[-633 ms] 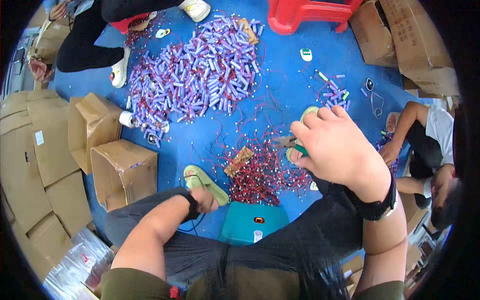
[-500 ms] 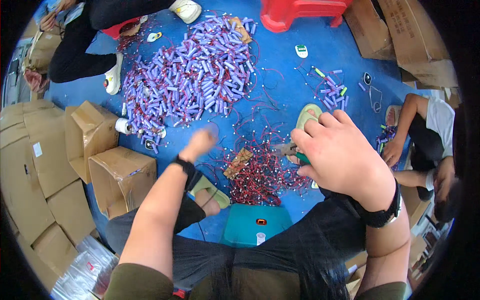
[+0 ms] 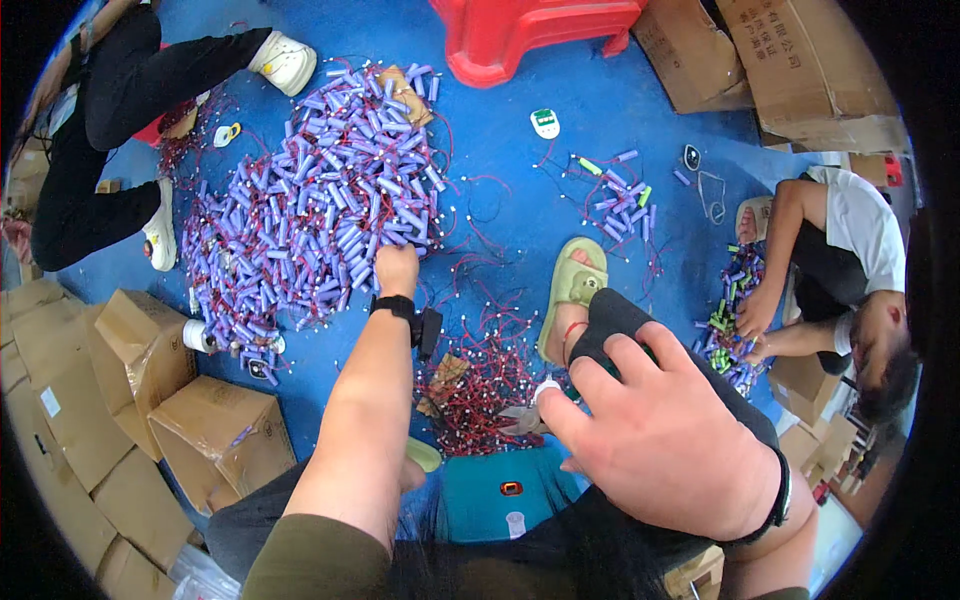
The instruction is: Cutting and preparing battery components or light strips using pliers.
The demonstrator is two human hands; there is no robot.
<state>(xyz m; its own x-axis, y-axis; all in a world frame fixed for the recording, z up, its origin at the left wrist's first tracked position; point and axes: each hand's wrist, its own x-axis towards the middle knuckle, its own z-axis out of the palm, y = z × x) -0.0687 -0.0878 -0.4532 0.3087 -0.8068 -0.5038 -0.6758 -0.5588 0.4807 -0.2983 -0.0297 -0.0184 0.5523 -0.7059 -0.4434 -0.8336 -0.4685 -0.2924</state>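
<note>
My left hand point(image 3: 397, 267) reaches to the near right edge of a big heap of purple cylindrical batteries point(image 3: 335, 190) with thin red and black leads. Its fingers are curled down against the batteries; what they pinch is hidden. Closer to me, my right hand point(image 3: 655, 430) is closed round green-handled pliers point(image 3: 522, 420). Their grey jaws point left over a tangle of red and black wires point(image 3: 485, 385) with small white connectors; most of the handles is hidden in my palm.
A teal box point(image 3: 480, 500) stands between my legs. Cardboard boxes point(image 3: 225, 440) line the left side. A red stool point(image 3: 490, 50) is at the far side. Loose batteries point(image 3: 620, 205) lie beyond my sandalled foot point(image 3: 575, 290). A person point(image 3: 850, 230) crouches at right, handling batteries; another person's legs point(image 3: 130, 120) are far left.
My left hand has gone forward from above the floor to the battery heap. My right hand, with the pliers, has come lower and nearer to me. The whole view has shifted.
</note>
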